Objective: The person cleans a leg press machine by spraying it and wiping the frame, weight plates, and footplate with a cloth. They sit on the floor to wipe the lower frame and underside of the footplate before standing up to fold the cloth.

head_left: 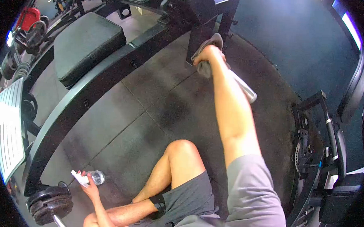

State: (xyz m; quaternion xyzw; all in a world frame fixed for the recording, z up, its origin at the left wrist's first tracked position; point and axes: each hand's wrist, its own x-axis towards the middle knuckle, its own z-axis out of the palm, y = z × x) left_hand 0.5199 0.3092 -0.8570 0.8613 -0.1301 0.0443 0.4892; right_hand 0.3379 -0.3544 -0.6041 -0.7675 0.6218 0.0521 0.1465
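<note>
My right arm reaches far forward, and my right hand [212,54] presses a grey cloth [204,69] against the dark upright post [195,43] of a weight machine. Its fingers are closed around the cloth, which sticks out above and below them. Just under that hand a silver tube [245,87] juts out, partly behind my forearm. Low on the left, my left hand [90,187] grips a clear spray bottle [98,177] with a white trigger head [80,178]. The bottle is tilted over the floor beside my bent legs.
A curved black frame beam [75,102] with a padded seat [87,48] runs along the left. Weight plates [50,205] are at lower left, near a ribbed metal footplate [6,128]. Another machine [310,147] stands on the right. Dark floor tiles [138,99] lie between.
</note>
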